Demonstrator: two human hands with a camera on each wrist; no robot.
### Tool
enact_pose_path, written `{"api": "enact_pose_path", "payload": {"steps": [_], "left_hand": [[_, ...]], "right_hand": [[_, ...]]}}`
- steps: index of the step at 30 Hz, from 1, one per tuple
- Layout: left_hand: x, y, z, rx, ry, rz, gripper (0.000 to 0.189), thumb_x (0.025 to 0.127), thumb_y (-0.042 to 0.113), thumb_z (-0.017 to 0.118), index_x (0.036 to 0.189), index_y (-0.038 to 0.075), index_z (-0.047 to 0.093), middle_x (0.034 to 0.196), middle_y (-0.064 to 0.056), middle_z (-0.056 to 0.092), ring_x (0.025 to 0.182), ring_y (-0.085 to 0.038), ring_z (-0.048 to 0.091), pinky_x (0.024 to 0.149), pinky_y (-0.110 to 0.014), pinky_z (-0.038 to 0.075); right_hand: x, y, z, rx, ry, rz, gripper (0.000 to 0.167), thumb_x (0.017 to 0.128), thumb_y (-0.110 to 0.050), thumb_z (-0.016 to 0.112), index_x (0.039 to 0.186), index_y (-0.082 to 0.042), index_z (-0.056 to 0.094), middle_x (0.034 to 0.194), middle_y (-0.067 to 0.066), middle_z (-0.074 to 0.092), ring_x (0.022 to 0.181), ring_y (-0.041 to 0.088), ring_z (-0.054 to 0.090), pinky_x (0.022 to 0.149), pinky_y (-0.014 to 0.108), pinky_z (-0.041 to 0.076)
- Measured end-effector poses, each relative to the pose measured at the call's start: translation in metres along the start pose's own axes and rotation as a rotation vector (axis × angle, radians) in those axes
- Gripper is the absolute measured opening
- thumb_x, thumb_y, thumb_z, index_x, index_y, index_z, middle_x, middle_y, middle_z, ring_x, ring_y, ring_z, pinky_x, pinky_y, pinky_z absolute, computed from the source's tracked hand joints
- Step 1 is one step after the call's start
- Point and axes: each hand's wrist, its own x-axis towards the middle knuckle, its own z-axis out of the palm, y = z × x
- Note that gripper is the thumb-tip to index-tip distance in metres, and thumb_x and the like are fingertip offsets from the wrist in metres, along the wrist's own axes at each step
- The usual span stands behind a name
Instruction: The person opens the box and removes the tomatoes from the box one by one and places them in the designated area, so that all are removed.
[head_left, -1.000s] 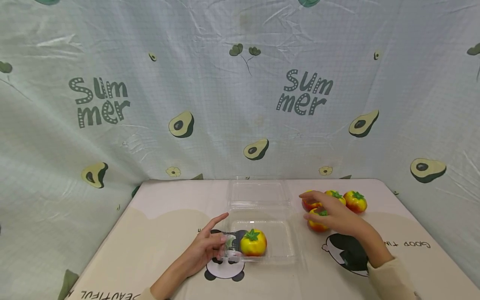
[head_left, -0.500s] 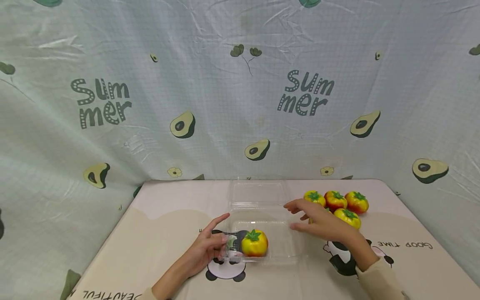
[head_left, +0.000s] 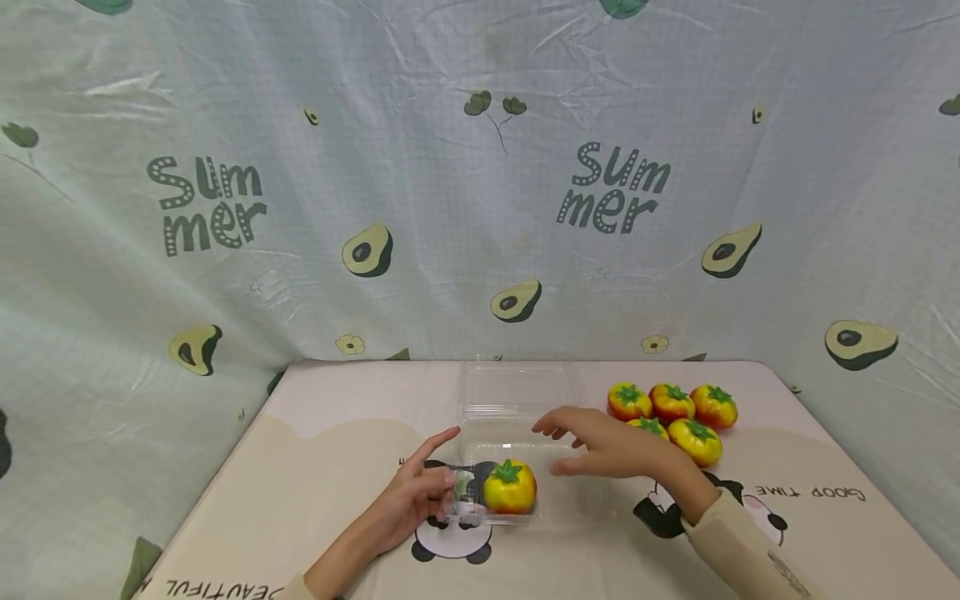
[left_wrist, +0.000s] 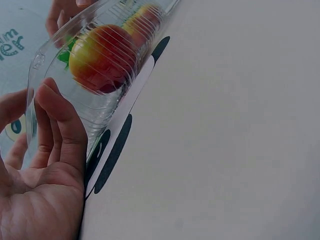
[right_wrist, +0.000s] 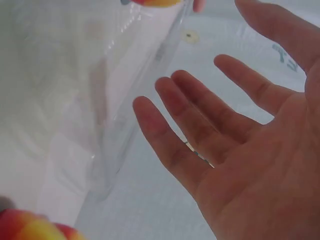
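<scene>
A clear plastic clamshell box [head_left: 570,500] lies on the table, its lid [head_left: 517,387] folded back towards the wall. One yellow-and-red toy persimmon [head_left: 510,487] with a green leafy top sits at the left inside it. My left hand [head_left: 408,500] pinches the box's left edge between thumb and fingers, the index finger stretched out; the left wrist view shows this persimmon [left_wrist: 102,59] through the ribbed wall. Over the right part of the box hovers my right hand [head_left: 611,443], fingers spread and slightly bent. In the right wrist view its palm [right_wrist: 270,155] holds nothing.
Several more toy persimmons [head_left: 672,402] stand in a group on the table, right of the box and behind my right forearm. The printed tablecloth [head_left: 300,475] runs back to a curtain [head_left: 420,167] with avocado prints.
My right hand has moved left from the persimmon group to above the box, carrying nothing that I can see. The left hand has kept its grip, and the box stays in place.
</scene>
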Motion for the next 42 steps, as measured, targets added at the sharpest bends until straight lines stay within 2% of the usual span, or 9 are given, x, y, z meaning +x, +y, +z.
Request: {"api": "enact_pose_path", "payload": {"steps": [9, 15, 21, 26, 31, 42], "left_hand": [[0.000, 0.000, 0.000, -0.005, 0.002, 0.000, 0.074, 0.104, 0.006, 0.052, 0.165, 0.025, 0.016, 0.077, 0.005, 0.063, 0.064, -0.009, 0.057, 0.062, -0.021, 0.051], [0.000, -0.001, 0.000, -0.007, 0.011, -0.003, 0.073, 0.104, 0.005, 0.051, 0.165, 0.025, 0.016, 0.078, 0.005, 0.063, 0.065, -0.008, 0.057, 0.062, -0.021, 0.050], [0.000, -0.001, 0.001, -0.001, 0.019, -0.002, 0.072, 0.104, 0.005, 0.050, 0.165, 0.026, 0.017, 0.079, 0.006, 0.063, 0.065, -0.008, 0.057, 0.062, -0.021, 0.050], [0.000, -0.001, 0.002, 0.005, 0.019, -0.007, 0.071, 0.105, 0.006, 0.049, 0.165, 0.027, 0.017, 0.078, 0.006, 0.062, 0.066, -0.008, 0.056, 0.063, -0.021, 0.051], [0.001, -0.001, 0.002, 0.005, 0.021, -0.009, 0.070, 0.105, 0.007, 0.050, 0.165, 0.027, 0.018, 0.078, 0.005, 0.061, 0.066, -0.009, 0.056, 0.063, -0.021, 0.051], [0.001, -0.001, 0.003, 0.006, 0.022, -0.016, 0.070, 0.106, 0.006, 0.048, 0.165, 0.027, 0.017, 0.079, 0.005, 0.061, 0.066, -0.009, 0.056, 0.063, -0.021, 0.050]], "right_hand": [[0.022, -0.015, 0.004, -0.044, -0.129, 0.001, 0.054, 0.092, -0.028, 0.077, 0.140, -0.012, 0.058, 0.137, 0.011, 0.063, 0.123, 0.032, 0.062, 0.097, 0.047, 0.058], [0.030, -0.020, 0.005, -0.042, -0.169, -0.009, 0.056, 0.088, -0.022, 0.080, 0.139, -0.013, 0.058, 0.138, 0.012, 0.063, 0.124, 0.033, 0.061, 0.099, 0.049, 0.057], [0.038, -0.019, 0.006, -0.047, -0.211, -0.006, 0.063, 0.084, -0.020, 0.084, 0.140, -0.012, 0.057, 0.137, 0.011, 0.063, 0.122, 0.032, 0.062, 0.097, 0.044, 0.058], [0.044, -0.017, 0.007, -0.036, -0.257, 0.018, 0.066, 0.082, -0.020, 0.085, 0.141, -0.014, 0.056, 0.138, 0.009, 0.063, 0.122, 0.028, 0.062, 0.097, 0.042, 0.058], [0.049, -0.017, 0.007, -0.037, -0.289, 0.007, 0.070, 0.079, -0.020, 0.085, 0.143, -0.015, 0.056, 0.140, 0.006, 0.062, 0.123, 0.025, 0.062, 0.095, 0.032, 0.057], [0.058, -0.018, 0.013, -0.020, -0.336, 0.038, 0.070, 0.078, -0.022, 0.088, 0.141, -0.019, 0.058, 0.133, -0.002, 0.064, 0.119, 0.014, 0.063, 0.099, 0.033, 0.057]]}}
